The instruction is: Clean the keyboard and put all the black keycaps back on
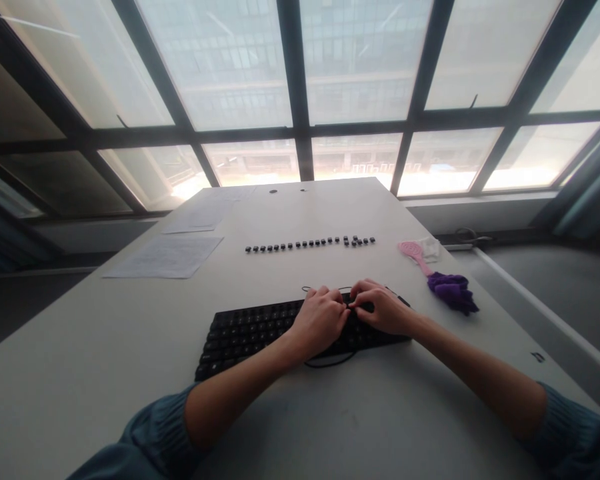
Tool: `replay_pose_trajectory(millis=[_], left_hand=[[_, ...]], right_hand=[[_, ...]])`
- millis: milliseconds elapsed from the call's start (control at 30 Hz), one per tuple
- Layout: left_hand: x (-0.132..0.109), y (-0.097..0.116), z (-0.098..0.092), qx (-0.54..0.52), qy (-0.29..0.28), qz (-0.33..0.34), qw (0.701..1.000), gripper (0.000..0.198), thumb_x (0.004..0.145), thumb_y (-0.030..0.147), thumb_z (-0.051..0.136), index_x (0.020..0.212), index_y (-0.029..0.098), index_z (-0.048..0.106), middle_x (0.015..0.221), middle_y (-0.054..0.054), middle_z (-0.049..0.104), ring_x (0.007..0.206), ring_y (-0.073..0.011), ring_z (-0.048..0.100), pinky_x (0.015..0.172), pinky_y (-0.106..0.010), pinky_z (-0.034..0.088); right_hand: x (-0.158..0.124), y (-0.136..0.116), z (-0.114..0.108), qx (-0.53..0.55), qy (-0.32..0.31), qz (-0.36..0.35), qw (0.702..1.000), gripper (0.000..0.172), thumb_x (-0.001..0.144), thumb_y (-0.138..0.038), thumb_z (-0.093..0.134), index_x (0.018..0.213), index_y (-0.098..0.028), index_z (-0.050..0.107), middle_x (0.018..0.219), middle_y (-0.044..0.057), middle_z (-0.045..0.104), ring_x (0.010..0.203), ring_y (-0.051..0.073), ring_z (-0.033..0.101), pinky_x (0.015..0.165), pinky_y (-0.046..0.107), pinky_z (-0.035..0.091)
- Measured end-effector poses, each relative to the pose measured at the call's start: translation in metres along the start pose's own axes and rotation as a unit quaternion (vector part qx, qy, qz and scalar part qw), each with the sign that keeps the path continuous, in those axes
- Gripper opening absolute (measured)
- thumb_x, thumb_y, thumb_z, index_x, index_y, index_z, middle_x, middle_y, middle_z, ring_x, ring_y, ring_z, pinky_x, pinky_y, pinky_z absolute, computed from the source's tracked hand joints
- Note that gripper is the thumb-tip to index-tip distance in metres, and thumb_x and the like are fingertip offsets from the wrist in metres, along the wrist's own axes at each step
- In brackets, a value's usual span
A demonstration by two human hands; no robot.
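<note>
A black keyboard (260,330) lies on the white table, slightly angled, its right part covered by both hands. My left hand (323,317) rests over the keys with its fingers bent and closed. Close beside it, my right hand (380,307) curls its thumb and index finger into a pinch. The fingertips of both hands meet on a small dark piece that looks like a keycap (349,306); whether it is seated or loose is hidden. Beyond the keyboard, several loose black keycaps (297,245) stand in a line, with a small cluster at its right end.
A pink brush (416,253) lies at the right by a white tissue (429,249) and a purple cloth (453,292). Printed paper sheets (165,258) are at the left. The keyboard's cable (330,364) loops out at the front. Windows stand behind the table.
</note>
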State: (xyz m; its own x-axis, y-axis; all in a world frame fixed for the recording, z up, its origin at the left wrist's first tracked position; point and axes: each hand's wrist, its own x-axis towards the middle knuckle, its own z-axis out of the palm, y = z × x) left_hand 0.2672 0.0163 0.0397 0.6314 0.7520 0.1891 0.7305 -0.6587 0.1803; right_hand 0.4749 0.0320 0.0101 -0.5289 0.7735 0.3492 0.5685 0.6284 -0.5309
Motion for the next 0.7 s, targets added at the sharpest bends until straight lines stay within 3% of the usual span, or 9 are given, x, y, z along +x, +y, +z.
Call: replay_pose_trajectory(millis=[167,300,400,467,567,700], left_hand=[[0.001,-0.006,-0.007,-0.051,0.006,-0.014,0.999,0.026,0.097,0.029,0.055,0.091,0.021,0.079,0.095,-0.007,0.074,0.095,-0.0244,0.063,0.09,-0.039,0.044],[0.014,-0.023,-0.026,-0.092,0.044,-0.026,0.994,0.024,0.094,0.029,0.06,0.109,0.022,0.077,0.102,-0.006,0.077,0.096,-0.0229,0.066,0.09,-0.035,0.049],[0.045,-0.042,-0.04,-0.071,0.069,-0.04,0.994,0.024,0.09,0.03,0.066,0.109,0.021,0.077,0.106,-0.006,0.077,0.096,-0.0231,0.068,0.093,-0.035,0.05],[0.076,-0.056,-0.04,-0.059,0.075,-0.056,0.994,0.024,0.089,0.03,0.068,0.108,0.021,0.078,0.106,-0.006,0.077,0.098,-0.0231,0.069,0.094,-0.035,0.05],[0.124,-0.077,-0.026,-0.043,0.082,-0.123,0.988,0.024,0.089,0.029,0.068,0.11,0.022,0.078,0.11,-0.006,0.077,0.105,-0.0228,0.068,0.094,-0.033,0.051],[0.167,-0.094,0.005,-0.029,0.083,-0.145,0.986,0.023,0.092,0.025,0.064,0.11,0.021,0.078,0.106,-0.009,0.077,0.108,-0.0249,0.066,0.091,-0.034,0.052]], right_hand=[[0.001,-0.001,-0.002,0.014,0.01,-0.007,1.0,0.014,0.083,-0.011,0.064,0.083,-0.023,0.072,0.097,0.004,0.07,0.097,0.021,0.061,0.09,0.037,0.048],[0.012,0.013,-0.018,0.019,0.102,0.029,0.994,0.015,0.084,-0.013,0.063,0.093,-0.022,0.072,0.096,0.004,0.072,0.092,0.02,0.064,0.087,0.034,0.05],[0.038,0.038,-0.037,-0.047,0.169,0.104,0.979,0.015,0.085,-0.016,0.064,0.098,-0.019,0.072,0.095,0.005,0.073,0.084,0.02,0.065,0.082,0.034,0.051],[0.061,0.058,-0.046,-0.119,0.173,0.14,0.968,0.015,0.087,-0.017,0.065,0.099,-0.018,0.073,0.098,0.007,0.074,0.088,0.021,0.065,0.086,0.034,0.05],[0.095,0.084,-0.05,-0.234,0.118,0.17,0.95,0.017,0.09,-0.015,0.062,0.102,-0.017,0.074,0.105,0.01,0.073,0.1,0.023,0.063,0.091,0.033,0.047],[0.12,0.106,-0.043,-0.285,0.072,0.165,0.941,0.016,0.09,-0.014,0.064,0.099,-0.017,0.076,0.106,0.011,0.073,0.105,0.026,0.059,0.09,0.035,0.045]])
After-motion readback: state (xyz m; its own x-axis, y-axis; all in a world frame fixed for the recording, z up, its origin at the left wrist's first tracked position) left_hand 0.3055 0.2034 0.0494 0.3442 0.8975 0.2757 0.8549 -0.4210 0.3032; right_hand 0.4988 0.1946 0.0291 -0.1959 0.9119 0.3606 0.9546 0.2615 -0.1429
